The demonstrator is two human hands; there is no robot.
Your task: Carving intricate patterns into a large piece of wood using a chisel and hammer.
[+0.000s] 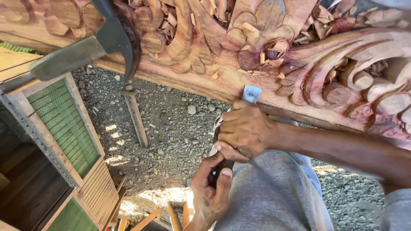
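Chisel [251, 93] at frame centre, blade against the carved wooden panel [342, 64]; your right hand [244, 128] fists the shaft, your left hand [212, 188] wraps its dark handle below.

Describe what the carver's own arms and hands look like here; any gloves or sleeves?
No gloves: both hands are bare. The right hand leads into a forearm bare up to the edge of a grey sleeve at the frame's corner. The left hand shows a small dark mark on its back; its arm is out of view. No rings or watch show.
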